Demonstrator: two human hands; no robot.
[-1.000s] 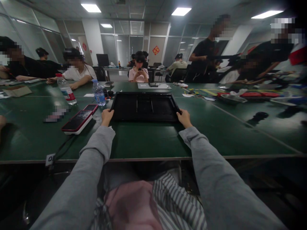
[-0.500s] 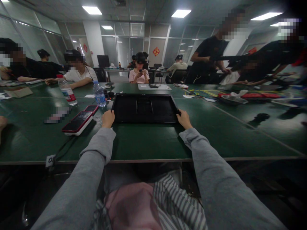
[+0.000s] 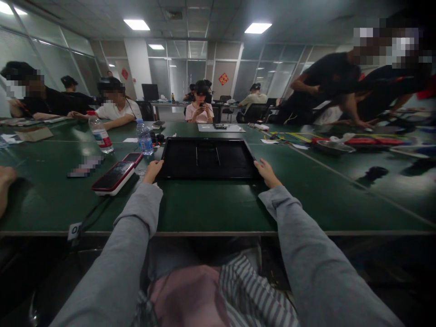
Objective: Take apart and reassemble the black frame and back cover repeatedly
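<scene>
A black rectangular panel [image 3: 184, 159] with a raised rim lies on the green table in front of me, long side towards me. Two thin bright lines show in its middle; whether they are parts or reflections I cannot make out. My left hand [image 3: 153, 171] is closed on the panel's left edge, with the fingertips partly hidden. At the opposite edge my right hand [image 3: 267, 172] grips the side with thumb and fingers. Both arms are stretched forward over the table [image 3: 211, 209].
Left of the panel are a blue-labelled water bottle [image 3: 145, 141], a red-capped bottle [image 3: 102, 136] and a red-edged white device [image 3: 114, 176] with a cable. A clear bowl [image 3: 334, 146] and coloured cables [image 3: 289, 136] lie to the right. Several people sit or stand around.
The whole view has shifted slightly downward. Both hands stay at the panel's sides; the right hand's fingers look a little straighter. A standing person at the right has leaned forward over the table.
</scene>
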